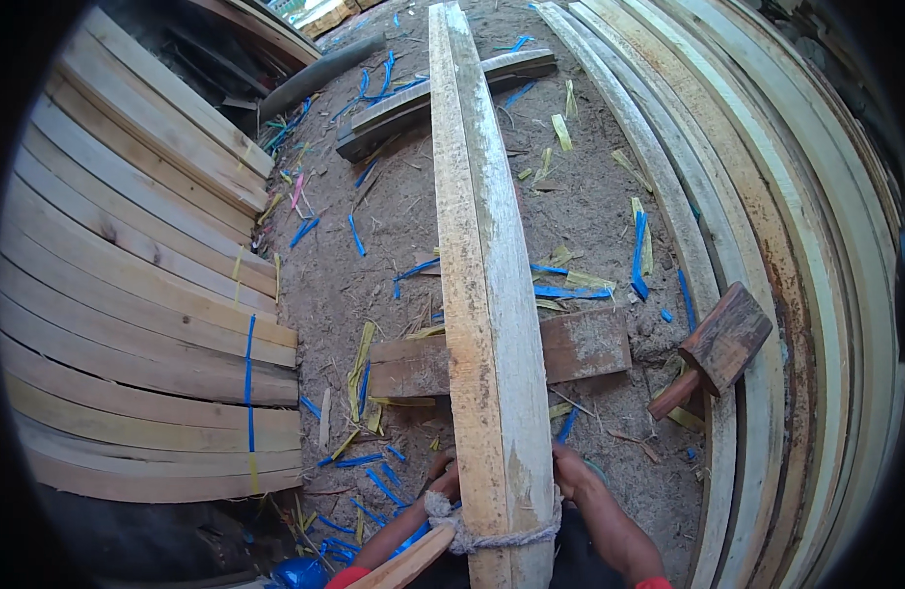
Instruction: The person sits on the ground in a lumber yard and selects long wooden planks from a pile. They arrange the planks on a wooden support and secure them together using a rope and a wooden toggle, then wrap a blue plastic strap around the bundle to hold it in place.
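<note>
Two long wooden planks (488,294) lie side by side, pointing away from me. A grey rope (516,538) wraps around their near end and knots on the left, where a wooden stick (405,562) meets it. My right hand (573,473) is closed at the right edge of the planks, fingertips turned in under the wood. My left hand (447,483) is at the opposite edge, just behind the knot; its fingers are mostly hidden by rope and wood. Underneath, a short brown wooden block (585,346) props the planks up.
A wooden mallet (727,339) rests on long boards (767,255) stacked along the right. Bundled planks (148,344) with a blue strap fill the left side. Farther off, another crosspiece (389,123) supports the planks. Blue and yellow strap scraps (639,257) litter the dirt floor.
</note>
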A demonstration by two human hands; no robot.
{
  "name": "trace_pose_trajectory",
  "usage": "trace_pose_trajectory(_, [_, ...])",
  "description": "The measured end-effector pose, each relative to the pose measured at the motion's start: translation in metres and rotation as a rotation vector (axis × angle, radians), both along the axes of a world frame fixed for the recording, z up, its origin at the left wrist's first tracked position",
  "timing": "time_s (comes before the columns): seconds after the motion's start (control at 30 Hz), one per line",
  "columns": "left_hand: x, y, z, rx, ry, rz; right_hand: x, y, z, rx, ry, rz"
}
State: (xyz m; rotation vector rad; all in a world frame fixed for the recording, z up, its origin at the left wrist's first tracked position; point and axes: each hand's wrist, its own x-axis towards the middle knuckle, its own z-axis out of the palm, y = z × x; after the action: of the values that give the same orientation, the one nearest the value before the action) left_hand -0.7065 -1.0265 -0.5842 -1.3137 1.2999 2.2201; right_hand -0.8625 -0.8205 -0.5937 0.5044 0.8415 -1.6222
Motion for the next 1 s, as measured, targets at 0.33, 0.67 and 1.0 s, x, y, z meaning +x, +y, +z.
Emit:
trace_pose_trajectory(0.33, [-0.035, 0.009, 0.027, -0.112, 0.055, -0.046, -0.011, -0.007, 0.002, -0.021, -0.003, -0.406])
trace_pose_trajectory(0.67, [0.04, -0.09, 0.225, -0.436, 0.028, -0.264, -0.027, 0.052, 0.181, 0.243, 0.78, -0.355])
trace_pose_trajectory(1.0, [-0.015, 0.005, 0.201, -0.485, 0.752, -0.408, 0.087, -0.187, 0.268, -0.443, 1.437, 0.506])
